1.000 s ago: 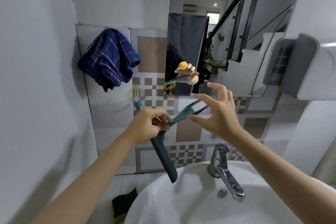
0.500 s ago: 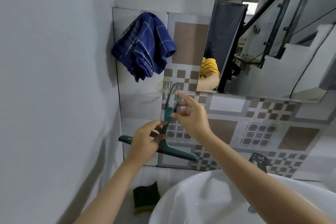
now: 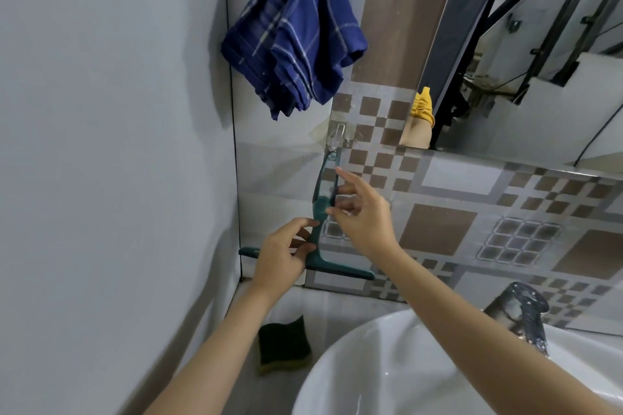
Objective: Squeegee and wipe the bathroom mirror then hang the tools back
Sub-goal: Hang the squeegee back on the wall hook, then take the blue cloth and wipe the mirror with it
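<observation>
Squeegee [image 3: 319, 212] upright below wall hook [image 3: 336, 138], neck in left hand [image 3: 281, 256] grip; right hand [image 3: 362, 216] fingers spread beside handle.

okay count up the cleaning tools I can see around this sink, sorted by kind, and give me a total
Squeegees: 1, the dark green plastic squeegee at the clear wall hook, left hand and right hand on its handle.
Cloths: 1, the blue checked cloth hanging on the tiled wall.
Sponges: 1, the dark green scouring sponge beside the white basin.
Total: 3
</observation>
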A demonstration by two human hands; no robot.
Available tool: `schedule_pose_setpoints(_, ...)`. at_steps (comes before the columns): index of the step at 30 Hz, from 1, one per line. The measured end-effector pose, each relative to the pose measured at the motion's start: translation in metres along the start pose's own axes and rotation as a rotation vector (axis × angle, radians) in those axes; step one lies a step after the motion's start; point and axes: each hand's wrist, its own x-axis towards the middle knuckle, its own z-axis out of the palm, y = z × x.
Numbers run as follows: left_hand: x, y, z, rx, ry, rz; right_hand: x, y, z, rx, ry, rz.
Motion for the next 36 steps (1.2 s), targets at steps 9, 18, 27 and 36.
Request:
schedule_pose_setpoints(9, 0.000, -0.001, 0.002, 0.034, 0.099, 0.020, -0.002, -0.011, -0.007, -0.119, 0.094, -0.121)
schedule_pose_setpoints(18, 0.062, 0.127, -0.053, 0.031, 0.750, 0.474, 0.051, -0.111, -0.040, 0.061, 0.398, -0.397)
schedule_pose_setpoints(27, 0.158, 0.173, -0.129, -0.033, 0.597, 0.137, 0.119, -0.192, -0.058, -0.089, 0.280, -0.327)
schedule_pose_setpoints(36, 0.174, 0.175, -0.145, -0.219, 0.389, -0.037, 0.139, -0.194, -0.048, 0.012, 0.175, -0.224)
